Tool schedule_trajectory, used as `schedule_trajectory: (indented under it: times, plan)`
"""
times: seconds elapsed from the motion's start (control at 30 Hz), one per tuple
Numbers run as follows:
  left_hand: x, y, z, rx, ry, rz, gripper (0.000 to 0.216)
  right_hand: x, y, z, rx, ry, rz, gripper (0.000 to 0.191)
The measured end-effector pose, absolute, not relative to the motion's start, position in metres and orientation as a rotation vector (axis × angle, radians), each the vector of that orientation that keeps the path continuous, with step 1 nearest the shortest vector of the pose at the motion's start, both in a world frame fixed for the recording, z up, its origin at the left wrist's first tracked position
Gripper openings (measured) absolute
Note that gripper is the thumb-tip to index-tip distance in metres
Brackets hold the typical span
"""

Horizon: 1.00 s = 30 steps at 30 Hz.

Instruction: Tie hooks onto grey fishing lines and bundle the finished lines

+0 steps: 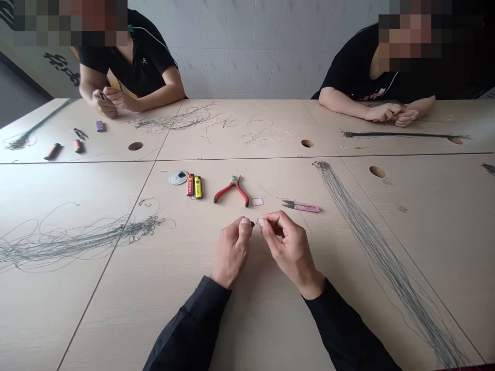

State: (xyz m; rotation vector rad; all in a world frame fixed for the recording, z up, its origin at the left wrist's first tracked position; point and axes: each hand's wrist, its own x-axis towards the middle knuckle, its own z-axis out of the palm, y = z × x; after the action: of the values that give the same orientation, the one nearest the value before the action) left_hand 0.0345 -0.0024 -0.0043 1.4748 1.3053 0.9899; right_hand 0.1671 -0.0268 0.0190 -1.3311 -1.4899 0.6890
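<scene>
My left hand [234,247] is closed, thumb pressed on the curled index finger. A small dark, shiny bead-like piece [252,224] sticks out from its fingertips. Just to the right, my right hand [288,245] pinches a fine thread end between thumb and index finger, close to the dark piece. A faint strand [264,251] hangs below these fingertips. Beyond my hands lie red-handled pliers [232,191] with jaws pointing away, a small red-edged white tag [257,202] and pink thread snips [302,206].
A red lighter [190,184], a yellow lighter [198,187] and a round disc [178,178] lie behind left. Bundles of grey-green cords stretch along the left [88,242] and right [371,252]. Two people work across the table; round holes [307,144] pierce its top.
</scene>
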Motion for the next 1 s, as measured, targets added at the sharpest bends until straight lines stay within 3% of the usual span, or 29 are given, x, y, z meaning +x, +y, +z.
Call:
schedule_trajectory:
  times: [1.0]
  plan:
    - [0.0354, -0.0018, -0.0056, 1.484, 1.304, 0.980, 0.041, 0.1659, -0.0275, 0.0193, -1.290, -1.505, 0.668, 0.008]
